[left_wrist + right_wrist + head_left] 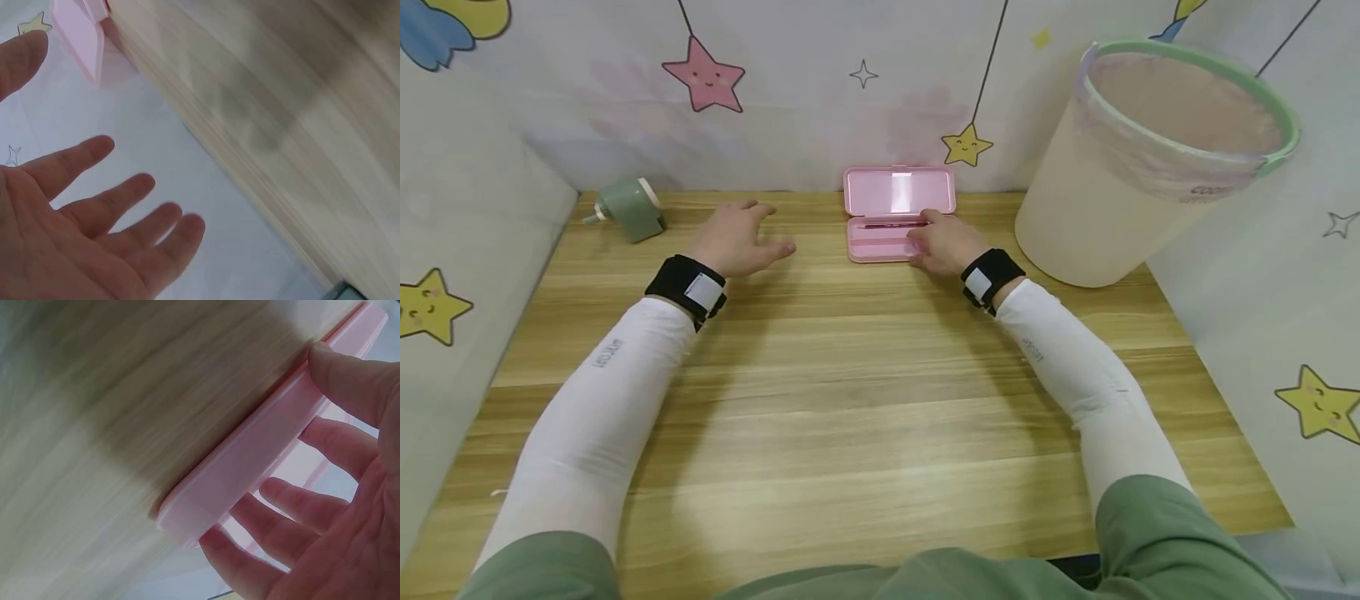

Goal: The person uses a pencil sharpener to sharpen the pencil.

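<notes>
a bin (1078, 200) and green gadget (628, 208) flank the pink pencil case (880, 203).

Table (880, 400) with case (880, 235), sharpener (628, 208), bin (1090, 192)

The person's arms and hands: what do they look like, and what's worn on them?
The left hand and right hand are bare, without gloves. Each wrist has a black strap with a pale rectangular patch. White arm sleeves carry small dark lettering, too small to read clearly. Above them are green shirt sleeves.
</notes>
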A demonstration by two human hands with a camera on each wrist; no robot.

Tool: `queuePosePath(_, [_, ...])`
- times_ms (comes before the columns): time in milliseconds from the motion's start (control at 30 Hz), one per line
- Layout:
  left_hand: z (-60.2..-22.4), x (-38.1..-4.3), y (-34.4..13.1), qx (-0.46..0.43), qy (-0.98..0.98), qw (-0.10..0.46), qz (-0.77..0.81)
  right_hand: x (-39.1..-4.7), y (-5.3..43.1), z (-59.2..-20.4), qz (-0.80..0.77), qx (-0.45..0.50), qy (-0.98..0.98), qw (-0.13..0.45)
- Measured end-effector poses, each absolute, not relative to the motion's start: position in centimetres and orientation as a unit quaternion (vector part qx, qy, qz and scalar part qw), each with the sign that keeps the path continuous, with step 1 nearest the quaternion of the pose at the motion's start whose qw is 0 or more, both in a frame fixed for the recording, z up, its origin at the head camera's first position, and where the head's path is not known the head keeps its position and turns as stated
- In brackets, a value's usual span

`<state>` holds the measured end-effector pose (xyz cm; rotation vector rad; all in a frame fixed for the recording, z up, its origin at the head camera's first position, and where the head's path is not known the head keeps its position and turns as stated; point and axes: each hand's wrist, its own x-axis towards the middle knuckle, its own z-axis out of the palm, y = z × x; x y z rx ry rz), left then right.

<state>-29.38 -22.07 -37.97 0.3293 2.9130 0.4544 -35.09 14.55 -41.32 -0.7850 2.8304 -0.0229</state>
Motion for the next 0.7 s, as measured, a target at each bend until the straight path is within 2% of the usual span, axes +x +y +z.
queuePosePath(200, [-38.9, -29.8, -19.5, 0.172, 0.965, 0.105, 0.166, -34.3, 14.0, -41.4, -0.009, -0.269, 0.958, 0.098])
queuePosePath(467, [-39.7, -30.0, -16.2, 0.235, 0.95, 0.083, 0.187, -33.3, 13.7, -41.4, -0.013, -0.269, 0.958, 0.099])
queuePosePath(700, [-39.7, -29.5, -14.1, 0.257, 0.945, 0.085, 0.182, -32.7, 13.2, -41.1, -0.008, -0.298, 0.95, 0.095])
